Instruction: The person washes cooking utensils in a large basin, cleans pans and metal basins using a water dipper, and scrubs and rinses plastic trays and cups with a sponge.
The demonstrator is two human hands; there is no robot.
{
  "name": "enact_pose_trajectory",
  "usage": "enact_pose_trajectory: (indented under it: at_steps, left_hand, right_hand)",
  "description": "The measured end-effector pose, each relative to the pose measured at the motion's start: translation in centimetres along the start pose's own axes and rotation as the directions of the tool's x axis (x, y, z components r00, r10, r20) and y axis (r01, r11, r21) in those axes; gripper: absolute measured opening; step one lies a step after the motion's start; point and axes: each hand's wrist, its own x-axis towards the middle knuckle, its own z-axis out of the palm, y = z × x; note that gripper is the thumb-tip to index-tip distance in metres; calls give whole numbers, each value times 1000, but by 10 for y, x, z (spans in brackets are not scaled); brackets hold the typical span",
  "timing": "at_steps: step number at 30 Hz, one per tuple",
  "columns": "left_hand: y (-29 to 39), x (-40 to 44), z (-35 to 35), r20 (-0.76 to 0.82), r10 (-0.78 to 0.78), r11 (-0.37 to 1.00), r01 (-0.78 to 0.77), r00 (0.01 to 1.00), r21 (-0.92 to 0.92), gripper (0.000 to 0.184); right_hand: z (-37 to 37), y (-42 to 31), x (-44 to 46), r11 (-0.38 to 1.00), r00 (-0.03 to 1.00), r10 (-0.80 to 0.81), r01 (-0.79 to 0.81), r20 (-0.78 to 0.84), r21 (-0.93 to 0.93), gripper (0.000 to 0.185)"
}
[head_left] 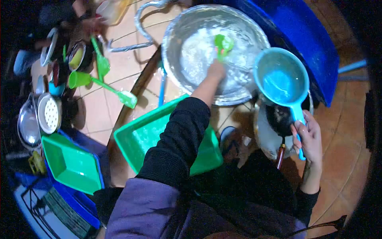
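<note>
In the wide metal basin (175, 71), seen from the camera on my head, my left hand (216, 71) grasps a green utensil (225, 44). The utensil is inside the basin, over whitish, shining water, and my fingers hide part of it, so its exact form I cannot tell. My right hand (309, 137) is closed around the handle of a light blue dipper (284, 93). The bowl of this dipper hangs next to the basin's edge, above a pale bucket (262, 137), where also a black pan (274, 119) with a brown handle rests. If the dipper carries water, I cannot say with certainty.

In front of my legs there is a green tub (149, 133), partly covered by my sleeve. On the tiled floor to the left lie a green ladle (127, 98) and one more green tool (102, 65); further are a white strainer (50, 113) and a metal bowl (28, 125). Another person (93, 26) reaches in at the upper left.

As I judge, the washing is under way and not finished: the green utensil is not yet out of the basin. Which of the pieces on the floor are already clean and which remain, I cannot tell.
</note>
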Motion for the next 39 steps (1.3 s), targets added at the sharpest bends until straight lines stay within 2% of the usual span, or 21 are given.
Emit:
enact_pose_trajectory:
  at_steps: [1, 2, 3, 5, 6, 8, 9, 11, 13, 15, 17, 19, 21, 23, 24, 25, 27, 28, 30, 33, 39]
  left_hand:
    - [0, 6, 1, 57, -106, 992, 109, 993, -57, 33]
    - [24, -31, -53, 226, 35, 996, -53, 973, 72, 23]
    - [24, -41, -71, 207, 10, 997, -27, 978, 78, 23]
    - [20, -51, -95, 347, 42, 998, -54, 937, 25, 17]
    - [16, -61, -112, 327, 20, 999, -33, 945, 36, 17]
    - [9, -86, -143, 381, 122, 961, -205, 916, 185, 38]
    - [6, -103, -159, 364, 107, 962, -189, 925, 198, 38]
    - [-4, -138, -194, 181, 264, 949, -289, 947, 127, 48]
    - [-14, -167, -231, 107, 310, 943, -319, 945, 92, 47]
    - [-34, -191, -257, -176, 413, 908, -419, 893, 7, 41]
    - [-56, -207, -284, -321, 293, 955, -293, 901, 50, 37]
    - [-87, -212, -304, -500, 273, 961, -213, 822, 174, 33]
    - [-121, -215, -316, -611, 301, 947, -151, 732, 285, 25]
    - [-156, -213, -325, -601, 314, 929, -108, 735, 354, 24]
    - [-172, -211, -326, -572, 245, 951, -78, 783, 300, 23]
    - [-186, -210, -324, -575, 276, 933, -70, 770, 354, 24]
    - [-198, -214, -316, -583, 176, 960, -8, 793, 279, 27]
    - [-207, -211, -314, -584, 176, 961, -9, 793, 277, 27]
    - [-220, -208, -311, -648, 74, 980, 65, 758, 189, 31]
    - [-232, -211, -306, -675, 22, 981, 114, 737, 157, 32]
    - [-265, -209, -293, -632, -73, 974, 190, 771, 119, 27]
  right_hand:
    - [3, -1, -1, 1000, 999, -5, 5, 38, -2, 19]
    - [3, -2, -1, 1000, 1000, 3, -3, 10, -12, 20]
    - [1, -2, -1, 1000, 1000, 10, -11, -21, -21, 22]
    - [-3, 3, -2, 1000, 1000, -18, 17, -23, -22, 24]
    - [-5, 6, -2, 999, 998, -36, 35, -54, -21, 25]
    - [-10, 10, -3, 996, 996, -87, 87, -21, 17, 25]
    - [-11, 12, -4, 991, 992, -123, 123, -15, 52, 26]
    - [-9, 12, -6, 988, 990, -139, 141, -27, 61, 26]
    - [-8, 11, -6, 987, 989, -145, 147, -39, 66, 26]
    - [-3, 9, -7, 986, 988, -152, 154, -40, 57, 27]
    - [0, 7, -9, 985, 986, -165, 167, -36, 52, 26]
    - [0, 11, -9, 983, 984, -171, 173, -44, 55, 30]
    - [0, 15, -9, 982, 983, -177, 180, -57, 57, 33]
    - [0, 16, -10, 981, 983, -178, 181, -47, 68, 34]
    - [0, 16, -10, 982, 984, -174, 176, -45, 65, 34]
    - [-1, 16, -11, 983, 984, -173, 175, -33, 54, 33]
    - [-1, 16, -10, 983, 984, -178, 179, -19, 43, 33]
    - [-2, 18, -9, 983, 984, -178, 179, -20, 47, 32]
    - [-1, 19, -10, 983, 984, -177, 178, -22, 47, 32]
    - [5, 16, -11, 980, 982, -181, 185, -59, 76, 31]
    - [3, 17, -10, 986, 986, -157, 159, -48, 40, 32]
